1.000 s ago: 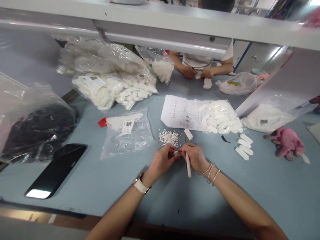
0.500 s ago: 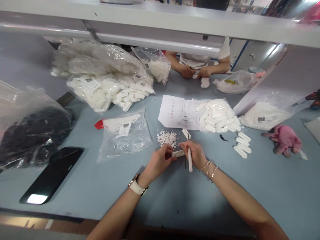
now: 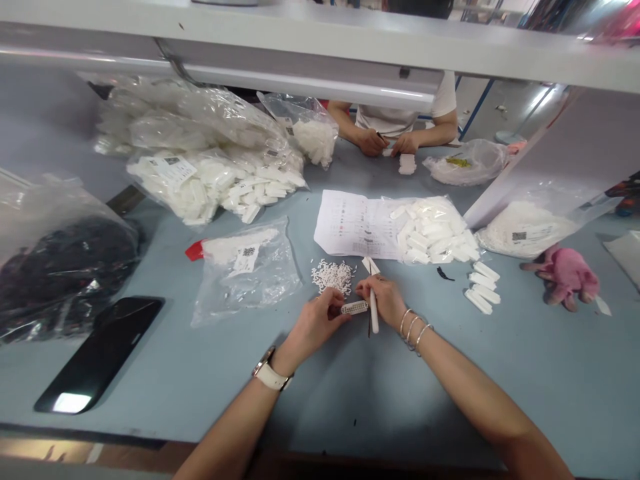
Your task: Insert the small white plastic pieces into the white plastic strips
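My left hand pinches the left end of a small white connector block with rows of holes. At its right end, my right hand holds a white-handled tool; a thin dark rod also passes under these fingers. Just beyond my left hand lies a pile of tiny white pieces. Another white block rests on the table above my right hand. What the tool's tip touches is too small to tell.
Bags of white parts fill the back left. A printed sheet lies under another bag. White blocks and a pink plush toy are at right, a black phone at left. A person's hands work opposite.
The white handle in my right hand has swung a little left and more upright. The whole view has shifted slightly; my left hand keeps its hold on the block.
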Motion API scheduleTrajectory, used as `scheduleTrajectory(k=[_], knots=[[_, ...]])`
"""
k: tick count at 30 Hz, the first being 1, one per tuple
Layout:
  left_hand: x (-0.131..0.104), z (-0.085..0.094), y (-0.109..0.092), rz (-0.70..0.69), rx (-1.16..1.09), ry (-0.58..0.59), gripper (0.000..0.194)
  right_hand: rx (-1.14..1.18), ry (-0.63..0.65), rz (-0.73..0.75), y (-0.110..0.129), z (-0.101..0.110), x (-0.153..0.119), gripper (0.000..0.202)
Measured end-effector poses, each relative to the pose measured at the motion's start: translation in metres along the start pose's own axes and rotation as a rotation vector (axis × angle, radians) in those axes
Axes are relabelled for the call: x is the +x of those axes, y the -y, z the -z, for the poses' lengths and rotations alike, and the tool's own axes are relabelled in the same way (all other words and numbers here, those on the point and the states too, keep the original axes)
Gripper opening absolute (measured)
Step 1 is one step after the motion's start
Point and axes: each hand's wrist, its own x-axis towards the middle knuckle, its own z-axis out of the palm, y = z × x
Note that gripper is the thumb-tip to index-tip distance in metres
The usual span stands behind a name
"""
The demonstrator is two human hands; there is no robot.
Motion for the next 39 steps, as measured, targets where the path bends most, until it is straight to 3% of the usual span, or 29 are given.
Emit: scheduleTrajectory(k=[3, 6, 24, 39], knots=[[0.0, 0.0, -0.001, -0.016, 0.03, -0.015, 0.02, 0.129, -0.023, -0.048, 0.007, 0.001, -0.004, 0.027], [-0.001, -0.001, 0.0, -0.031, 0.058, -0.048, 0.021, 0.253, 0.04, -0.082, 0.014, 0.004, -0.007, 0.032], [-0.002, -0.003, 0.003, -0.07, 0.096, -0.058, 0.023, 0.092, 0.08, 0.011, 0.017, 0.003, -0.011, 0.029], [-0.002, -0.002, 0.0, -0.21, 0.195, -0.119, 0.024, 0.275, 0.171, -0.184, 0.017, 0.004, -0.011, 0.028]])
